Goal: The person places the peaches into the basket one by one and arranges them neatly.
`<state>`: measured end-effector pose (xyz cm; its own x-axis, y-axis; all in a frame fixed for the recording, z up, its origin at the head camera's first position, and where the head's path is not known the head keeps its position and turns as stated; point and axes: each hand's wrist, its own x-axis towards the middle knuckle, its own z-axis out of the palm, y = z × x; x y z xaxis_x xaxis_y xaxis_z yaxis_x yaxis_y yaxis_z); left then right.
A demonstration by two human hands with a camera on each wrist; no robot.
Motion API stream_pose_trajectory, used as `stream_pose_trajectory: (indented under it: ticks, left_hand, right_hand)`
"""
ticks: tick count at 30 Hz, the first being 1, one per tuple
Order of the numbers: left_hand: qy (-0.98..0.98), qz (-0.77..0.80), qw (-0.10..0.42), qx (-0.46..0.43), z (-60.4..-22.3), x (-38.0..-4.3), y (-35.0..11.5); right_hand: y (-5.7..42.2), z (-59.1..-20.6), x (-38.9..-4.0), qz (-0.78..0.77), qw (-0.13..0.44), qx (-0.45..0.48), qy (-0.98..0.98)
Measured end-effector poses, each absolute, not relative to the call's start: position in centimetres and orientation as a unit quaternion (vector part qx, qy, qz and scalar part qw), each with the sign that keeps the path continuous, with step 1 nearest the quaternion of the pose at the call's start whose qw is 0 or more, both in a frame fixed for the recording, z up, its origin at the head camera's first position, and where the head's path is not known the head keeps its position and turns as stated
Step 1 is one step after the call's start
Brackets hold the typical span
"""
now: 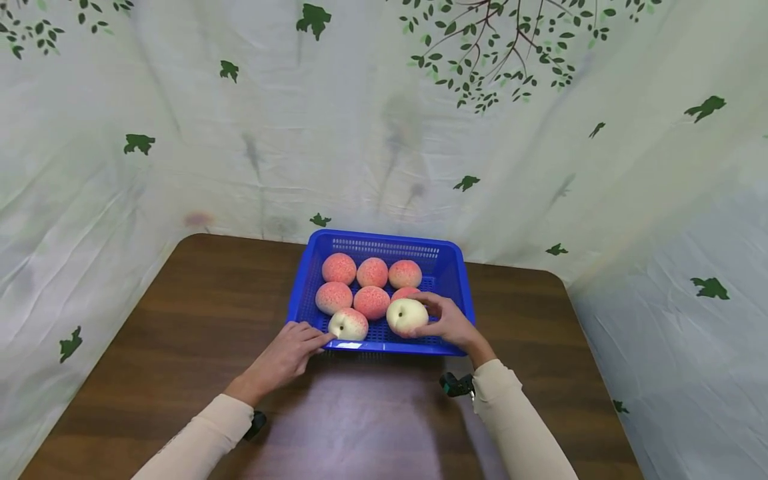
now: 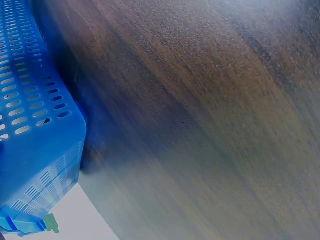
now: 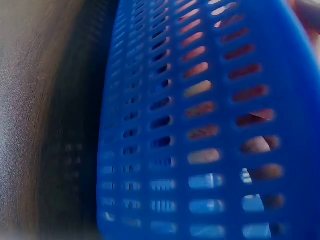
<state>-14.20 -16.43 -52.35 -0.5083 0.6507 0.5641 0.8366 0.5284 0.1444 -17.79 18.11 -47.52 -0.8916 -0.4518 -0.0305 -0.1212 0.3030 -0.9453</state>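
In the head view, my right hand (image 1: 447,321) grips a pale peach (image 1: 405,316) between thumb and fingers, inside the front right part of a blue basket (image 1: 384,347). The peach's cream side with a small dark dimple faces up. My left hand (image 1: 298,347) holds the basket's rim at its front left corner. Near the left fingertips lies another peach (image 1: 349,325), cream with a pink edge. Several pinkish-red peaches (image 1: 372,303) sit in rows behind it, one partly hidden by the held peach. In the right wrist view, the basket's slotted wall (image 3: 200,115) hides most of the hand.
The basket stands near the far edge of a dark brown wooden table (image 1: 234,300). A pale cloth with printed leaves (image 1: 336,133) hangs behind and beside the table. Dark wrist devices (image 1: 456,385) sit below both hands.
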Motion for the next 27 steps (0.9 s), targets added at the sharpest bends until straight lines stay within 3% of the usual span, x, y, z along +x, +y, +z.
stream_pose_trajectory:
  ticks: [11, 27]
  left_hand:
    - [-0.844, -0.205, 0.219, -0.445, -52.7, -14.4, -16.7]
    - [-0.846, -0.209, 0.208, -0.444, -52.7, -14.3, -16.6]
  right_hand:
    - [17.1, -50.3, -19.7, -0.519, 0.226, -0.231, 0.792]
    - [16.7, -50.6, -20.0, -0.470, 0.253, -0.258, 0.805]
